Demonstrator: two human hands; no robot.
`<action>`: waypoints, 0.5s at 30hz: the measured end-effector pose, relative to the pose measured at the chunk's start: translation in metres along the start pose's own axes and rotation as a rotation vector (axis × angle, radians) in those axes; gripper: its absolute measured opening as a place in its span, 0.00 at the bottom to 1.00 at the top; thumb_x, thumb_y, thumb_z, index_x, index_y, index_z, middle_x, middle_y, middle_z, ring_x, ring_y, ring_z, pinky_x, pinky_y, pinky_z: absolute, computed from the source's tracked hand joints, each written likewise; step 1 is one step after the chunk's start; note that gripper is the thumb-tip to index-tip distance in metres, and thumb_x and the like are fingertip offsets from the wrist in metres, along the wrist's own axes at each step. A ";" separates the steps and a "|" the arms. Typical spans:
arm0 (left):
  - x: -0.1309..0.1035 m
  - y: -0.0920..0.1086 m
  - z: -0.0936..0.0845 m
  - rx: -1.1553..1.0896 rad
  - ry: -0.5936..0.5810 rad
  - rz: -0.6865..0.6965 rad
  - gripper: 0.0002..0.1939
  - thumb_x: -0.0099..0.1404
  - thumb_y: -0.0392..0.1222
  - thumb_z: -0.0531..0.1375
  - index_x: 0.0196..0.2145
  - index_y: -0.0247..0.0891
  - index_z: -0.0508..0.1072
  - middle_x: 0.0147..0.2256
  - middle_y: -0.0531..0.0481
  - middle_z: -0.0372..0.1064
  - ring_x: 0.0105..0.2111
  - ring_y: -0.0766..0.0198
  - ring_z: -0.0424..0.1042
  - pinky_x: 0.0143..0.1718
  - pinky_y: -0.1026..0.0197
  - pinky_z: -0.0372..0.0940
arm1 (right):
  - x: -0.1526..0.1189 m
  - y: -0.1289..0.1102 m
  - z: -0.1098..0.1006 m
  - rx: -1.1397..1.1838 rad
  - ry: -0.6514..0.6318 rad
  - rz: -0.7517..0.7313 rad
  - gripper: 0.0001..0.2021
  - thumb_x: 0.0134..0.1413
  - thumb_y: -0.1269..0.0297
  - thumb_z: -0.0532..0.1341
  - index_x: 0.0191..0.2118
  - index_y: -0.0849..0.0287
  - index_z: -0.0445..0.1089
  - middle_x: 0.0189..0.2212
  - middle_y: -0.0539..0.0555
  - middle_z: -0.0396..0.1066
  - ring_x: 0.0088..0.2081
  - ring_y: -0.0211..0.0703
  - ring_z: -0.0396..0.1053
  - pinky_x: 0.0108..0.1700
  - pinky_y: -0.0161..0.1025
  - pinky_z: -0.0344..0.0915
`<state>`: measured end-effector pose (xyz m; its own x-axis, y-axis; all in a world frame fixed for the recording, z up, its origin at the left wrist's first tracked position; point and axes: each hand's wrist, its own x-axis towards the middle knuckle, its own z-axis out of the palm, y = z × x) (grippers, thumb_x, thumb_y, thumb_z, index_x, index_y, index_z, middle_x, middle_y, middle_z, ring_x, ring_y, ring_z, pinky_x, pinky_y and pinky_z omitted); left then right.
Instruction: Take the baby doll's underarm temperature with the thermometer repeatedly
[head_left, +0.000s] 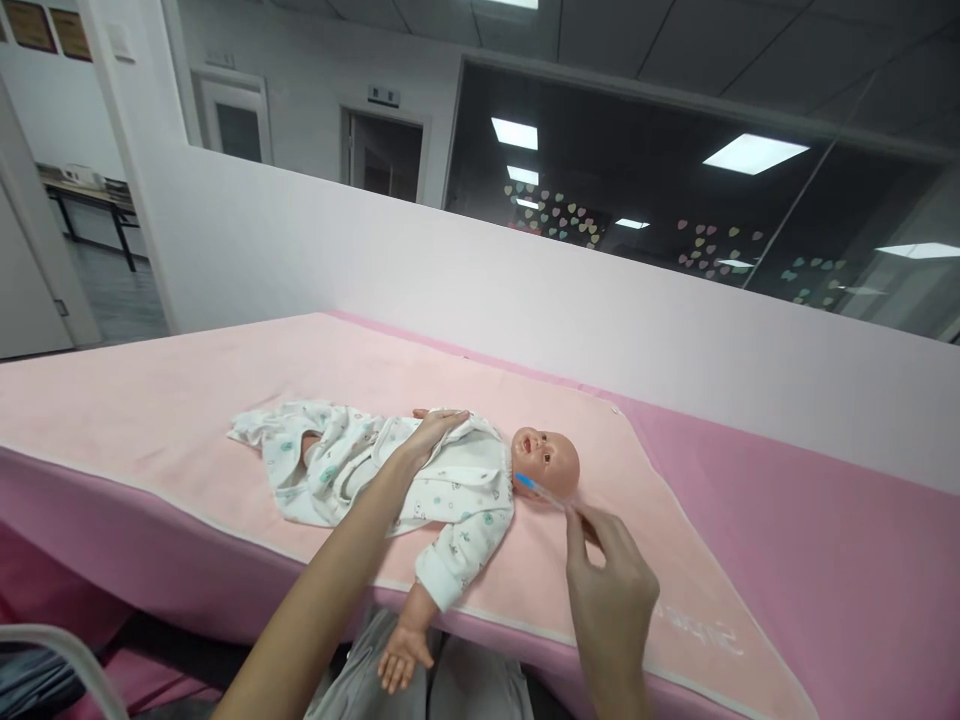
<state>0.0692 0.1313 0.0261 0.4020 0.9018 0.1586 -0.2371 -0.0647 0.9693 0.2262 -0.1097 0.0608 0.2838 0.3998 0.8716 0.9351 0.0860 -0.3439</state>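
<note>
A baby doll (457, 475) in white printed clothes lies on its back on the pink padded surface (247, 350), its head to the right and one arm hanging over the front edge. My left hand (435, 435) rests on the doll's chest with its fingers stretched out flat. Beside the doll's head, my right hand (609, 560) pinches the clear end of a thin stick (534, 487) between thumb and fingers. The stick's blue end points at the doll's neck and chin.
A white wall (420, 260) with a large dark window (637, 200) above it runs behind the surface. Through a doorway at the far left stands a table (97, 195). A curved pale bar (67, 650) is at the lower left.
</note>
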 end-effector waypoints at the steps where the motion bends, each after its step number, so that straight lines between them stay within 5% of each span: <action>1: -0.001 0.001 0.001 -0.033 -0.005 -0.005 0.16 0.51 0.52 0.64 0.30 0.36 0.75 0.33 0.43 0.74 0.37 0.53 0.72 0.41 0.53 0.64 | 0.011 -0.004 0.008 0.031 -0.009 -0.022 0.07 0.56 0.65 0.55 0.33 0.56 0.70 0.28 0.52 0.73 0.30 0.40 0.71 0.33 0.35 0.63; 9: -0.003 0.002 0.006 -0.066 -0.019 0.066 0.19 0.48 0.52 0.65 0.30 0.32 0.75 0.31 0.44 0.74 0.36 0.57 0.71 0.41 0.58 0.61 | 0.061 -0.006 0.154 0.021 -0.549 -0.200 0.09 0.56 0.73 0.53 0.28 0.59 0.68 0.29 0.53 0.71 0.30 0.39 0.66 0.31 0.34 0.56; 15: -0.005 -0.004 0.009 0.037 0.030 0.118 0.21 0.47 0.55 0.65 0.29 0.33 0.76 0.29 0.46 0.73 0.36 0.56 0.69 0.40 0.57 0.61 | 0.054 -0.008 0.199 -0.013 -0.544 -0.167 0.10 0.55 0.78 0.51 0.29 0.59 0.65 0.25 0.51 0.66 0.25 0.37 0.62 0.28 0.34 0.50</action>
<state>0.0763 0.1235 0.0227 0.3460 0.8994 0.2671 -0.2480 -0.1869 0.9506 0.1914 0.0931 0.0410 -0.0151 0.7947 0.6069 0.9615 0.1781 -0.2094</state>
